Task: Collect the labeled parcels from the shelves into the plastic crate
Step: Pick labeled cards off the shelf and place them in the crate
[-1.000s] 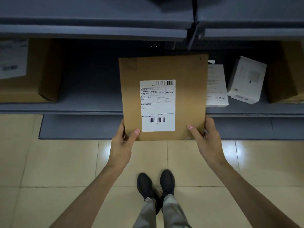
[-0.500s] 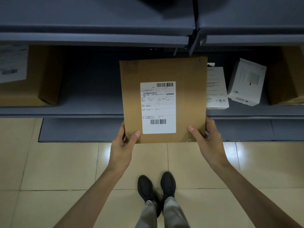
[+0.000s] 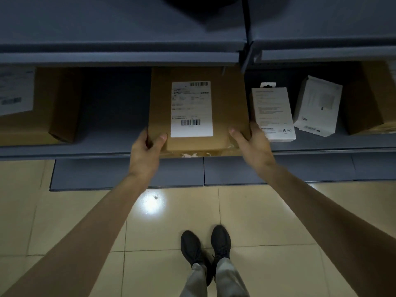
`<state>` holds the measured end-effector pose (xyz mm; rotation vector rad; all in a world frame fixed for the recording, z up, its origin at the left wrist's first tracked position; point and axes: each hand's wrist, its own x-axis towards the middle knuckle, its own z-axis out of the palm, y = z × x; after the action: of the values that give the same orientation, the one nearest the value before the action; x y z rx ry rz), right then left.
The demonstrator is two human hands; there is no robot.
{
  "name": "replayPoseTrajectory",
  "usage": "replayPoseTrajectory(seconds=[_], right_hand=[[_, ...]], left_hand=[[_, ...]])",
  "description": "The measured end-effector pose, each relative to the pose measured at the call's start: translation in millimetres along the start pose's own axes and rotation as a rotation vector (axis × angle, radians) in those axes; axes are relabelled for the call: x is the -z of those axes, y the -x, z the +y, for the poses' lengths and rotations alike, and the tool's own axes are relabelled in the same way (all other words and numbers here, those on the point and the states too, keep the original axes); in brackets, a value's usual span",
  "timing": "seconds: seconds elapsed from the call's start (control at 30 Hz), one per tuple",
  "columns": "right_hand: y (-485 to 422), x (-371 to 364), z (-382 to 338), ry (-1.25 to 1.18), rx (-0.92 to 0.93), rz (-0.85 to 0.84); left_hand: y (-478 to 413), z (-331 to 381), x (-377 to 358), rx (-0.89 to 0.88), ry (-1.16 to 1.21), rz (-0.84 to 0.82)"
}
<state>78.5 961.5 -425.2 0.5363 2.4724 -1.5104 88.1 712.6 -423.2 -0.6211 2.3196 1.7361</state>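
Nearest you, your two dark shoes (image 3: 205, 245) stand on a pale tiled floor (image 3: 64, 211), and both bare forearms reach forward from the lower corners.

Your left hand (image 3: 145, 153) grips the near left corner of a flat brown parcel (image 3: 227, 99), with the thumb on top and the fingers curled round the edge. Your right hand (image 3: 252, 144) grips the near right corner the same way. The parcel's white barcode label (image 3: 191, 109) faces up. Its near edge overhangs the grey shelf lip (image 3: 64, 150). Whether it rests on the shelf or is lifted just clear cannot be told.

Further along that shelf, just right of the parcel, lie two white boxes (image 3: 272, 114) (image 3: 317, 106), then a brown carton (image 3: 368, 97). Well to the left sits a larger labelled carton (image 3: 55, 103). An upper shelf (image 3: 120, 56) spans above.

No plastic crate is in view, so what it holds is unknown. This parcel is in hand but not yet placed, and at least the left carton looks left to collect.
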Motion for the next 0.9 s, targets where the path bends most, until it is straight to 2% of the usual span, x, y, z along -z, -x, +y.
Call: replayPoseTrajectory(seconds=[0.23,0.43,0.57,0.7,0.8,0.9], right_hand=[[-37,-17,-28,0.116,-0.048,-0.053],[-51,-21,-43,0.095,-0.055,-0.089],[-52,-18,-43,0.107,-0.059,-0.114],[-53,-13,-45,0.231,-0.061,-0.161],[-53,0,-44,0.443,-0.047,-0.213],[-49,27,-39,0.682,0.117,-0.194]], left_hand=[[-36,9,14,0.002,-0.018,0.032],[-57,16,21,0.045,0.046,0.038],[-53,22,18,0.058,0.008,0.042],[-53,33,18,0.095,-0.139,0.12],[-49,40,16,0.097,-0.375,0.134],[-37,45,12,0.003,-0.695,0.132]])
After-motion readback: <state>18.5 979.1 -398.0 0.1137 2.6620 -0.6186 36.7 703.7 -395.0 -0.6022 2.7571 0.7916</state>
